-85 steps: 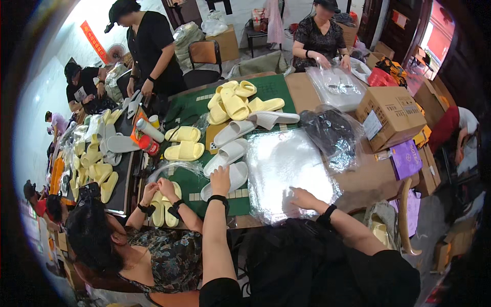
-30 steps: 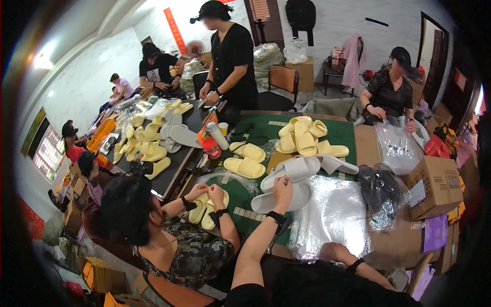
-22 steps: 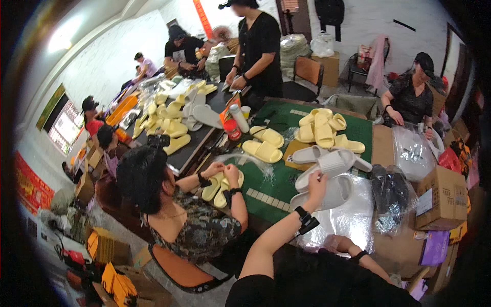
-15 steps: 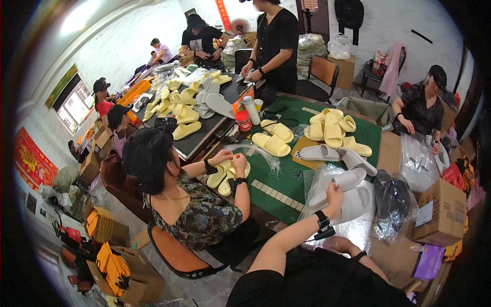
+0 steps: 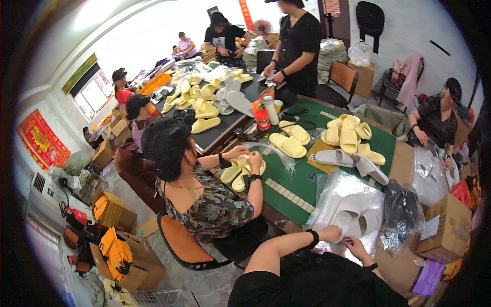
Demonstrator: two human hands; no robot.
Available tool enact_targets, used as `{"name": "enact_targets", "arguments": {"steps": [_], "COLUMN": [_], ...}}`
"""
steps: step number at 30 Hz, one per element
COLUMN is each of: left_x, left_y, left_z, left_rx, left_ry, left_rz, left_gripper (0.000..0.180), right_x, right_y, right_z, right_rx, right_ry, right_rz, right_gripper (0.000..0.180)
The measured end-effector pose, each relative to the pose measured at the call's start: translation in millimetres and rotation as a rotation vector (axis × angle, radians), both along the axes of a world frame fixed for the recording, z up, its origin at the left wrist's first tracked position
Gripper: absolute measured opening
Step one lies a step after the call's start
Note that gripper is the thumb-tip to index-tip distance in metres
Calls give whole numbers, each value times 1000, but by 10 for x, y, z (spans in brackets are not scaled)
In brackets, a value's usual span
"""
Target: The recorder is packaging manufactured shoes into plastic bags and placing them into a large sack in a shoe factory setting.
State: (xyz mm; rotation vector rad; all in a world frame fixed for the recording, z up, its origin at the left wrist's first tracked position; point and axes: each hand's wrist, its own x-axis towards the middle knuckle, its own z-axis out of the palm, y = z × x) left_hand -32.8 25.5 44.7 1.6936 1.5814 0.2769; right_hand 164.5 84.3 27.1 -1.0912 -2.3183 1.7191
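Observation:
A pair of light grey slippers lies side by side at a large clear plastic bag in front of me. Whether they are inside it or on top I cannot tell. My left hand is closed at the bag's near edge, just short of the slippers' near ends. Close by on its right, my right hand pinches the same edge with thumb and fingers. Just past the bag rests another grey slipper pair on the green table mat.
Yellow slippers are heaped on the mat, near a red-lidded jar and white bottle. Bagged dark slippers and a cardboard box stand on my right. On my left a seated co-worker handles yellow slippers.
My left hand has let go of a grey slipper and moved toward me to the bag's edge. My right hand has come forward beside it. The whole view has shifted slightly.

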Motion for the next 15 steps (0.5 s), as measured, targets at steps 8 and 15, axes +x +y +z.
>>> {"name": "enact_targets", "arguments": {"steps": [8, 15], "left_x": [177, 197], "left_y": [-538, -616], "left_z": [-530, -697], "left_rx": [528, 211], "left_ry": [311, 31], "left_rz": [192, 332], "left_gripper": [33, 68], "right_x": [-610, -655], "right_y": [-2, 319], "right_z": [319, -333], "right_rx": [-293, 256], "right_ry": [-51, -92], "right_rz": [-128, -155], "right_gripper": [64, 73]}}
